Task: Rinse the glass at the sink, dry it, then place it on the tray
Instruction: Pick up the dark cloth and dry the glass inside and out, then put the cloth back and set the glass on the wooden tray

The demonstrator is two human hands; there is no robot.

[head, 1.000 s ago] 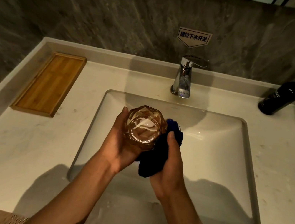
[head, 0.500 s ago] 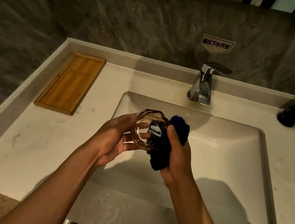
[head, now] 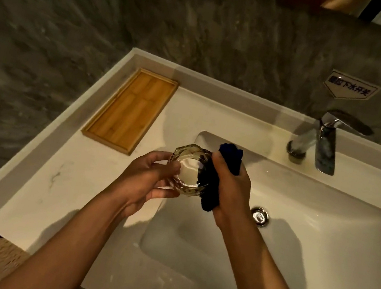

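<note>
I see the left hand point(head: 151, 178) gripping the glass point(head: 189, 169) over the sink's point(head: 319, 241) left edge, the right hand point(head: 229, 191) clamped on the dark cloth point(head: 213, 183) against it.

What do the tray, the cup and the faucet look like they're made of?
The tray looks like bamboo or light wood with a smooth finish: golden strips with visible seams. The glass is clear faceted glass; the basin shows through it. The faucet looks like polished chromed metal, judging by its mirror-like reflections.

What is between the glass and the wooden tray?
Nothing: in the head view only bare white countertop lies between the clear faceted glass and the rectangular bamboo tray.
</note>
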